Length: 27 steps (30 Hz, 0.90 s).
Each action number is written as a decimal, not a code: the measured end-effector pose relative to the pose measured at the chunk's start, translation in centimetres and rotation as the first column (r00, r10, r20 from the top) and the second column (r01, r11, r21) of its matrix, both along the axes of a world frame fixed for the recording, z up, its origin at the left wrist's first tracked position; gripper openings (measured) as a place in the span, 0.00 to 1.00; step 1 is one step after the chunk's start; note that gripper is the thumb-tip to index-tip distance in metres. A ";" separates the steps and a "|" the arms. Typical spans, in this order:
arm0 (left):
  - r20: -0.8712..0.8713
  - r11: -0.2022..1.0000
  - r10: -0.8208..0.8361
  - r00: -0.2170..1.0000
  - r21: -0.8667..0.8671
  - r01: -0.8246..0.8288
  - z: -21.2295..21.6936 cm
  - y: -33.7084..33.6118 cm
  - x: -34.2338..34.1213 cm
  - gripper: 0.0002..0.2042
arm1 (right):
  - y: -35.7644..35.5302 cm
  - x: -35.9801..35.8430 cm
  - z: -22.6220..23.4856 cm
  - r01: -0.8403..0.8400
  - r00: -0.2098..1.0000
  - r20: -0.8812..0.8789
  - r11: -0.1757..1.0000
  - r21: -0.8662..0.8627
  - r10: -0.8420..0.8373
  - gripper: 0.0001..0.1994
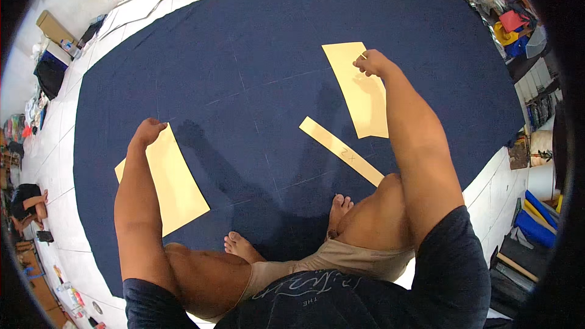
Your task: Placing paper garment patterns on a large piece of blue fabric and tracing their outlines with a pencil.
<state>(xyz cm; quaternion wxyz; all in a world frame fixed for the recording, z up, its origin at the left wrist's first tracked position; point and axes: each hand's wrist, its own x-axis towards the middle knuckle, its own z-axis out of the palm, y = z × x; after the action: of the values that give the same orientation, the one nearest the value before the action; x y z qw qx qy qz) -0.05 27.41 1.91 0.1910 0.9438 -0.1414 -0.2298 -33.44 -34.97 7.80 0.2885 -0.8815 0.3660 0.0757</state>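
Pinching a top corner of the left panel [177,186], my left fingers [158,127] are narrow on the paper; that panel lies left of the strip [332,142], well apart from it. With just the corner caught, I judge it could swing or crease if I pull sideways. The right panel [355,94] lies to the right of the strip's far end, near it. My right fingers [369,64] are curled over that panel's upper part, with something small and pale [364,56] between them; whether it is the sheet's own edge or a separate thing, I cannot tell. A careless sweep could turn this panel askew or push it onto the strip.

The strip's near end is hidden behind my right knee [390,192], so I could nudge it unseen. My right foot [339,213] is just left of that end, and my left foot [242,245] is farther left, both on the dark cloth [274,30] beneath the strip. Shifting my weight could bunch the cloth and carry the papers with it. Faint lines [241,78] left of the strip could rub away under a heel, and my shadow [219,157] there could make me misread them. Well right of the strip, clutter [507,33] crowds the cloth's edge and could snag it.
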 end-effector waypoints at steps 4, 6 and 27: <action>-0.059 1.000 -0.013 0.998 0.007 0.013 0.4 -1.2 -0.3 0.29 | -0.8 -0.7 -0.2 0.050 0.998 -0.024 0.999 0.001 -0.050 0.17; -0.033 1.000 -0.015 0.999 0.005 0.015 0.7 -0.1 -0.1 0.29 | -0.2 0.1 -0.1 0.030 0.999 -0.036 1.000 0.006 -0.030 0.18; 0.036 0.995 -0.100 0.994 -0.016 0.101 -2.0 1.7 1.8 0.26 | -10.4 -7.2 5.9 0.284 0.920 0.311 0.952 -0.109 -0.239 0.20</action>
<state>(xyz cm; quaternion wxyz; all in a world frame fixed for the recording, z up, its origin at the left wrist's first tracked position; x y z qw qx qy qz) 1.72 29.06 -0.05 0.1853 0.9376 -0.1939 -0.2214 -40.63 -45.41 13.72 0.2793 -0.8452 0.4386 -0.1235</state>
